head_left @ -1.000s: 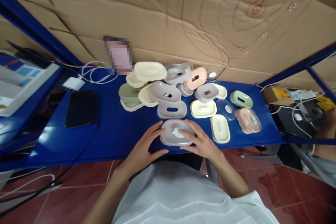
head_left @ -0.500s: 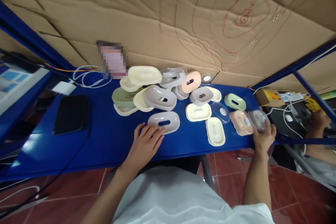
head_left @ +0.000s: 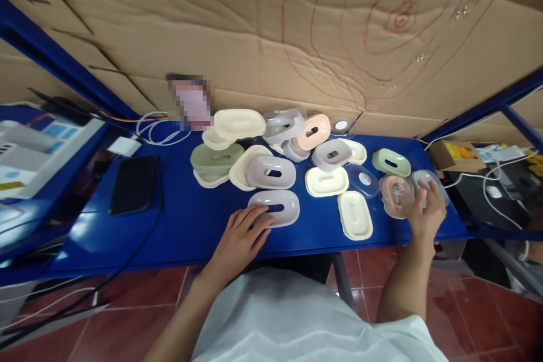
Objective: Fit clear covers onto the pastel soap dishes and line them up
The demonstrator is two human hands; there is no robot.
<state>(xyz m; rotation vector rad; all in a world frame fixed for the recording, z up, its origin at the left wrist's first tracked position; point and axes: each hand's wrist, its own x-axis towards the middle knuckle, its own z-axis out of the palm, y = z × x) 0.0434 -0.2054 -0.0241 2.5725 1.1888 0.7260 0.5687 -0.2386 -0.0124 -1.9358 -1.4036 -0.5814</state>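
Note:
My left hand [head_left: 244, 236] lies with fingers stretched out, its fingertips touching the near left edge of a pale grey oval shell with a slot [head_left: 289, 208]. Toward the table's right end, my right hand [head_left: 427, 212] has thumb and fingers on a clear plastic lid [head_left: 441, 189]. Just left of that lid sits a pinkish oval dish [head_left: 396, 206] under a clear cover with a round sticker. A green slotted shell [head_left: 391, 163] stands behind them. Between my hands lie cream oval trays [head_left: 355, 216] and another clear lid [head_left: 362, 180].
Grey, green, cream and peach pieces [head_left: 314, 132] are heaped at the back against a cardboard wall [head_left: 237, 28]. On the left are a black flat device [head_left: 132, 184], a white adapter [head_left: 124, 146] and cables. A blue frame post [head_left: 520, 119] rises at right.
The camera view has shifted, so the table sits further right. My right hand and the clear lid have shifted slightly against the pinkish dish. My left hand stays at the grey shell.

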